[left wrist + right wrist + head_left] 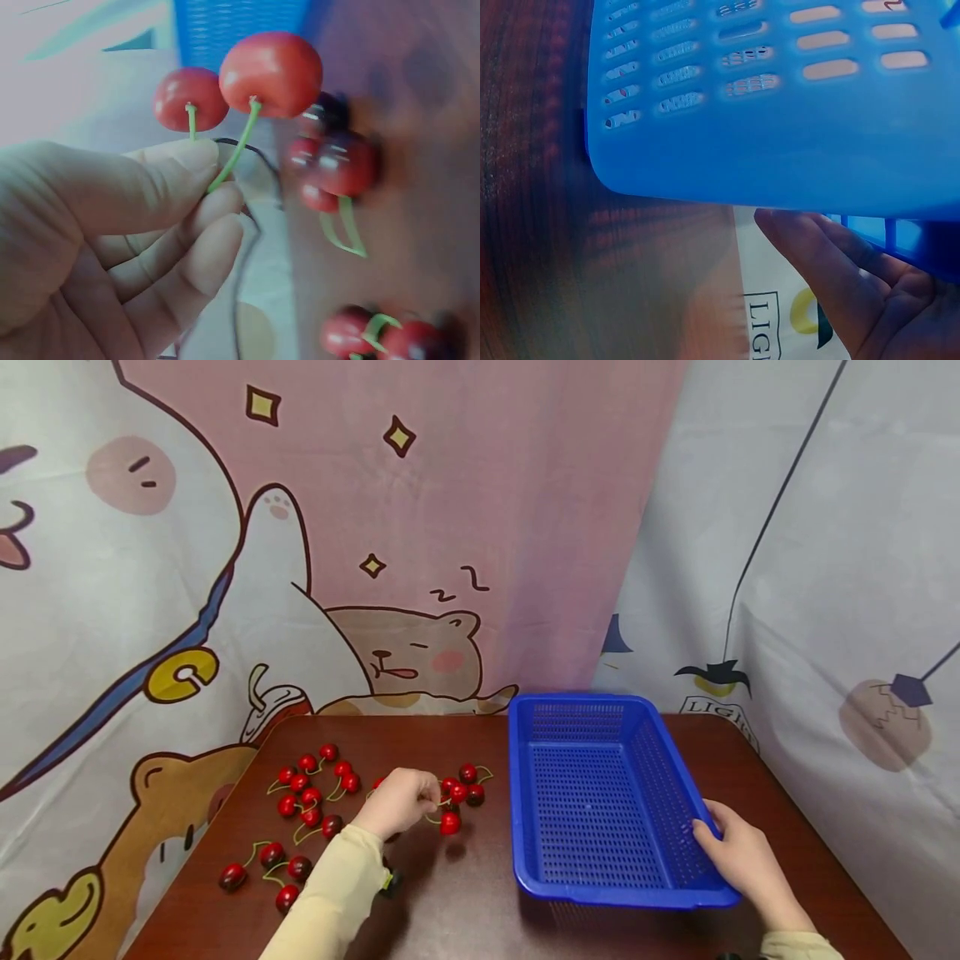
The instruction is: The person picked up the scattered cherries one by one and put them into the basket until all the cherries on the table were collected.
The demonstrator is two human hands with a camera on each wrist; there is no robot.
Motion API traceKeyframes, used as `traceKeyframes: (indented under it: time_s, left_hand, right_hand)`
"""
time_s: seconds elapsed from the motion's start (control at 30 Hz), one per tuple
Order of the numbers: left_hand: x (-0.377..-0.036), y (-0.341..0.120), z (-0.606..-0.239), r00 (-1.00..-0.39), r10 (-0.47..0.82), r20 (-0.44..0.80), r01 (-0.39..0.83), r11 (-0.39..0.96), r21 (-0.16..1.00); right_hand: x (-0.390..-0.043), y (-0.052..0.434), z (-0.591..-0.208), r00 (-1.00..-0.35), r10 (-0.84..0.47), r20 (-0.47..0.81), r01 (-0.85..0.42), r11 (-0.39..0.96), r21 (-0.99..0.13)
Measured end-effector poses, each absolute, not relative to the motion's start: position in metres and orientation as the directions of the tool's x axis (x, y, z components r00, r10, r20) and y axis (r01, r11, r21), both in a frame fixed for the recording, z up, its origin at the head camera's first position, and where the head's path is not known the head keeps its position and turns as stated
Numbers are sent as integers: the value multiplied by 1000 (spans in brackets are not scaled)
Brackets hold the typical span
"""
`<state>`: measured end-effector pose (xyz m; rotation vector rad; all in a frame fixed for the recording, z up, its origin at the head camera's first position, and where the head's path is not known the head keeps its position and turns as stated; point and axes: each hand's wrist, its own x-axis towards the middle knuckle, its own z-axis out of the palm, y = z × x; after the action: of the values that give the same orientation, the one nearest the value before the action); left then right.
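Note:
My left hand hovers over the dark wooden table and pinches the green stems of a pair of red cherries between thumb and fingers. In the head view one cherry hangs just below and right of that hand. More cherries lie right beside it. My right hand grips the near right corner of an empty blue perforated basket, thumb over the rim. In the right wrist view its fingers curl under the basket's rim.
Several loose cherries are scattered across the left half of the table, with a small group near the left front edge. A cartoon-printed cloth hangs right behind the table. The right table edge runs close to the basket.

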<state>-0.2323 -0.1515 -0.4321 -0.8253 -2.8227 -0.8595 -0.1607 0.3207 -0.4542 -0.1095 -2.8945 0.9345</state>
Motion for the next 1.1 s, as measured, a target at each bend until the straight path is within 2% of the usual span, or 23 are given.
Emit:
traceKeyframes:
  time_s: [0.27, 0.53, 0.7, 1.1]
  left_hand:
    - [-230, -126, -400, -803, 510, 308, 594, 646, 479]
    - [-233, -93, -378, -787, 524, 327, 615, 626, 480]
    - [-238, -67, -369, -749, 563, 349, 661, 600, 451]
    - [-254, -8, -357, -723, 648, 240, 687, 640, 343]
  right_hand:
    - [-161, 321, -454, -994, 96, 50, 48, 804, -593]
    - [-160, 321, -454, -994, 92, 62, 38, 806, -590]
    - [-160, 321, -453, -994, 93, 62, 39, 810, -585]
    - [-162, 321, -452, -994, 96, 45, 52, 808, -587]
